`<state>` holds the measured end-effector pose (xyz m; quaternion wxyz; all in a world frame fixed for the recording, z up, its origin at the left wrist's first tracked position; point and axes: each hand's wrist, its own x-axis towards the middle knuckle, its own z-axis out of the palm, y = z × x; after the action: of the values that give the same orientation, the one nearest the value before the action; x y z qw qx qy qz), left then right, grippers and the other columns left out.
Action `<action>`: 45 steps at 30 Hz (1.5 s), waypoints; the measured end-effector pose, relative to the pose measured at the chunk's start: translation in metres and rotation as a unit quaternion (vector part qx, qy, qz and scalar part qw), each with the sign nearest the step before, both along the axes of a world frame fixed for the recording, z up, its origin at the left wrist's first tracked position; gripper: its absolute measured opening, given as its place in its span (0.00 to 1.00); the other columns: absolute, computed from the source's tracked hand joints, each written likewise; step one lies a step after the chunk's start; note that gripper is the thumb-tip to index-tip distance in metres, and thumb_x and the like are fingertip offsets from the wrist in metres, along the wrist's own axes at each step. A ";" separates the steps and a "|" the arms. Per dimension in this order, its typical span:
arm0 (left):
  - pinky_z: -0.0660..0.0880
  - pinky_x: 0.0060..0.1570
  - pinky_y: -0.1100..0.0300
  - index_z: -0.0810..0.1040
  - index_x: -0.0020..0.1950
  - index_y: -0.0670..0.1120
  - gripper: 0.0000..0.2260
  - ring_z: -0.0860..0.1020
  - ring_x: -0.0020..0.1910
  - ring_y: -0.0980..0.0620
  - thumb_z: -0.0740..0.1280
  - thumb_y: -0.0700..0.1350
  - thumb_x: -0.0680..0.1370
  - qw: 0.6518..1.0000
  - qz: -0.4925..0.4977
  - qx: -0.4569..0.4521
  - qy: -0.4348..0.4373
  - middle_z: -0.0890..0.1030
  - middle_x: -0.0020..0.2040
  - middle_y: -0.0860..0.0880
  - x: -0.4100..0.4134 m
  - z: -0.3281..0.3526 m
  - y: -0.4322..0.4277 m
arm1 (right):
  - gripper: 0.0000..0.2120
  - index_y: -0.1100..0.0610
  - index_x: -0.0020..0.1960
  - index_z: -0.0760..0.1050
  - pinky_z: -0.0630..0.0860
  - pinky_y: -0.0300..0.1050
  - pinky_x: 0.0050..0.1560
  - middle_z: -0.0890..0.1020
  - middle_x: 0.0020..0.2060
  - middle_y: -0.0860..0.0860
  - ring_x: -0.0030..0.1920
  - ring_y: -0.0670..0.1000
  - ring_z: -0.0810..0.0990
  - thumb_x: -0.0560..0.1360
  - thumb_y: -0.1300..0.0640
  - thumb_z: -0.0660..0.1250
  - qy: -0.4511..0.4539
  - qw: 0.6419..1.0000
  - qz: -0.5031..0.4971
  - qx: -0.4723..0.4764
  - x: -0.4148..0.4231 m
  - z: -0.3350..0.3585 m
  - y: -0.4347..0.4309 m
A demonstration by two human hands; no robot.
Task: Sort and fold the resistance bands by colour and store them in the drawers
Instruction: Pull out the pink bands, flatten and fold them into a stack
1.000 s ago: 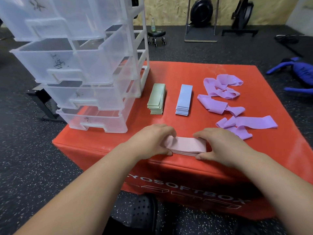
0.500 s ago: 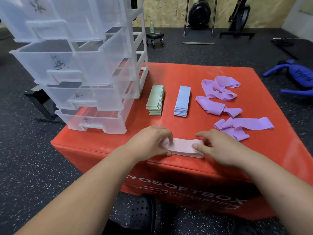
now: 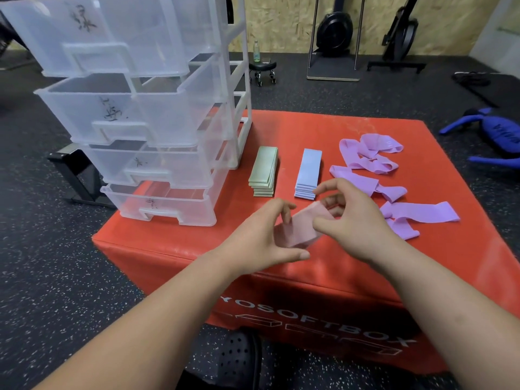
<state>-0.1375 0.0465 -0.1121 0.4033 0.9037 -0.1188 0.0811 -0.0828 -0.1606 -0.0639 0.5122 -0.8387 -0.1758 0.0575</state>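
**Pink bands held above the near edge**

Left hand [image 3: 261, 237] and right hand [image 3: 354, 223] pinch the tilted pink bands [image 3: 298, 230] with curled fingers, which hide their ends. On the surface [image 3: 323, 130]: green stack [image 3: 263, 171] and blue stack [image 3: 308, 174] at 12 o'clock, loose purple bands [image 3: 365, 161] at 2. Drawers [image 3: 146, 108] stand at 10, their top cut off.

**Pink bands held tilted; three colours lie beside the drawers**

The clear plastic drawer unit [image 3: 157, 114] stands with its four drawers pulled open, each with black marks on its front. Just right of it lies a neat green band stack [image 3: 263, 171]. A blue band stack [image 3: 308, 173] lies parallel, farther right. Beyond that, the purple bands [image 3: 365, 156] sprawl loose and twisted. Nearer the camera than the unit, the folded pink bands [image 3: 298, 229] sit tilted in the grip of the left hand [image 3: 264, 237] and right hand [image 3: 354, 220].
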 end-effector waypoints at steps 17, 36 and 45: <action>0.72 0.39 0.53 0.64 0.54 0.52 0.25 0.75 0.39 0.48 0.80 0.52 0.72 0.988 0.147 0.009 0.042 0.78 0.43 0.53 -0.001 0.001 0.051 | 0.16 0.58 0.56 0.80 0.84 0.45 0.40 0.84 0.45 0.58 0.40 0.51 0.84 0.72 0.73 0.71 0.192 0.960 -0.068 0.194 0.045 -0.027 0.070; 0.75 0.55 0.50 0.76 0.57 0.51 0.21 0.75 0.54 0.47 0.78 0.59 0.71 0.965 0.199 0.171 -0.030 0.75 0.55 0.51 -0.004 -0.044 0.038 | 0.03 0.45 0.47 0.83 0.72 0.47 0.42 0.73 0.42 0.45 0.47 0.52 0.78 0.75 0.53 0.73 -0.216 0.948 0.014 -0.235 0.066 -0.080 0.069; 0.75 0.59 0.50 0.77 0.60 0.55 0.24 0.75 0.57 0.47 0.77 0.65 0.70 0.966 0.197 0.168 0.003 0.76 0.60 0.52 -0.007 -0.028 0.032 | 0.09 0.42 0.59 0.83 0.73 0.46 0.55 0.76 0.54 0.42 0.58 0.47 0.76 0.80 0.48 0.70 -0.184 0.957 0.085 -0.208 0.062 -0.071 0.044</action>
<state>-0.1443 0.0786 -0.1398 0.2217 0.9643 0.0511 0.1352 -0.0209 -0.1163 -0.1347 0.2790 -0.9047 -0.3214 -0.0193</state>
